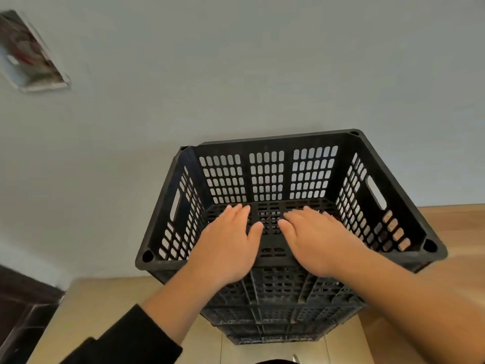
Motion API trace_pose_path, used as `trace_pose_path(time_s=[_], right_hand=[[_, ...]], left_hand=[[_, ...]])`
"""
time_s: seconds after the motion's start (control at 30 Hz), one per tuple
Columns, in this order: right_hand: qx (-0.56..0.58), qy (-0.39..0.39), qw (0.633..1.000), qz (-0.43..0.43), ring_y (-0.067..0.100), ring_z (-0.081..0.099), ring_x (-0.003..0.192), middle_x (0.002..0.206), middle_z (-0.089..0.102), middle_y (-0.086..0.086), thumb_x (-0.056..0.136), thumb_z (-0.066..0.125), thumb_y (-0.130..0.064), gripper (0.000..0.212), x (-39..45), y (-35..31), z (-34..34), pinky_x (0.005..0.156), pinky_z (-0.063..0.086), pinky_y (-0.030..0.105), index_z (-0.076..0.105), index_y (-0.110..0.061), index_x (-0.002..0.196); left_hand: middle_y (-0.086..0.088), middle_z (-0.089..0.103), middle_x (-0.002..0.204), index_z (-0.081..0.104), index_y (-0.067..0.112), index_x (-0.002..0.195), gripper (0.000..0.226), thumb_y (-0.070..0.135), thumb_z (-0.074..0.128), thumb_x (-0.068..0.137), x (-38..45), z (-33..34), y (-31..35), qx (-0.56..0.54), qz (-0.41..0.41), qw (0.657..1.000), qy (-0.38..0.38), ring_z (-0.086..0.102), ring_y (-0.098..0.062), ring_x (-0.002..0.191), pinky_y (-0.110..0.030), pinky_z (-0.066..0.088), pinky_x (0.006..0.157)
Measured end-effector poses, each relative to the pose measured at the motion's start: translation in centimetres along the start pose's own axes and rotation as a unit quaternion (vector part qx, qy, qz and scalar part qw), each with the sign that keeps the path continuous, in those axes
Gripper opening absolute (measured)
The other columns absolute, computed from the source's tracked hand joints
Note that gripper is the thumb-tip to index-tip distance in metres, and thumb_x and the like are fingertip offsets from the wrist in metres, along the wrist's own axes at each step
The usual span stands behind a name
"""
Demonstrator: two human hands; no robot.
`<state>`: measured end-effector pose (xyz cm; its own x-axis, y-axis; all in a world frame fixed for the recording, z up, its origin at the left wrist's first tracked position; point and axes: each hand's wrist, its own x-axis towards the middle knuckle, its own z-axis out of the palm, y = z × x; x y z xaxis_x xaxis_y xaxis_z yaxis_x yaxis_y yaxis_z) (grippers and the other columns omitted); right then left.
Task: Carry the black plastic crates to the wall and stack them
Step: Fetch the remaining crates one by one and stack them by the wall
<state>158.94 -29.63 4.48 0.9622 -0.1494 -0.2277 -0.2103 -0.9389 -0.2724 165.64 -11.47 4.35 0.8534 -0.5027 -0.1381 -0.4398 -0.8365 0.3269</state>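
Note:
A black plastic crate (267, 174) with slotted walls sits on top of a stack of black crates (278, 313) against the pale wall (236, 74). My left hand (228, 245) and my right hand (317, 240) both lie palm down over the top crate's near rim, fingers spread and reaching into the crate. Neither hand is curled around anything. The lower crates are mostly hidden under the top one and my forearms.
The stack stands on a tan tiled floor (110, 306). A dark wooden door or frame (23, 306) is at the lower left. A framed picture (29, 53) hangs on the wall at the upper left.

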Motion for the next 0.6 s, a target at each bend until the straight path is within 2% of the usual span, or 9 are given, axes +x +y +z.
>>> trace_pose_path(time_s=[0.17, 0.43, 0.6], right_hand=[[0.010, -0.003, 1.000, 0.014, 0.020, 0.033, 0.153, 0.160, 0.047, -0.003, 0.109, 0.017, -0.057, 0.064, 0.5, 0.1, 0.7, 0.126, 0.025, 0.045, 0.040, -0.024, 0.158], [-0.002, 0.007, 1.000, 0.019, 0.021, 0.027, 0.156, 0.162, 0.045, -0.002, 0.108, 0.020, -0.057, 0.063, 0.2, 0.0, 1.0, 0.127, 0.022, 0.045, 0.038, -0.024, 0.159], [0.002, -0.001, 1.000, 0.030, 0.021, 0.032, 0.154, 0.162, 0.045, -0.001, 0.108, 0.021, -0.059, 0.064, -0.3, -0.2, 0.1, 0.125, 0.026, 0.045, 0.036, -0.024, 0.159]], left_hand=[[0.009, 0.017, 0.177, 0.015, 0.027, 0.170, 0.069, 0.060, 0.018, 0.109, 0.2, 1.0, -0.1, 0.046, 0.003, 0.999, 0.006, 0.008, -0.012, 0.163, -0.041, 0.012, 0.132], [0.010, 0.015, 0.178, 0.013, 0.031, 0.170, 0.069, 0.061, 0.019, 0.108, 0.0, 1.4, -0.1, 0.067, 0.009, 0.998, 0.017, 0.003, -0.011, 0.163, -0.042, 0.009, 0.132], [0.006, 0.008, 0.179, 0.016, 0.029, 0.170, 0.073, 0.064, 0.025, 0.108, 0.4, 0.6, -0.3, 0.031, 0.007, 0.999, -0.039, -0.001, -0.015, 0.164, -0.043, 0.007, 0.132]])
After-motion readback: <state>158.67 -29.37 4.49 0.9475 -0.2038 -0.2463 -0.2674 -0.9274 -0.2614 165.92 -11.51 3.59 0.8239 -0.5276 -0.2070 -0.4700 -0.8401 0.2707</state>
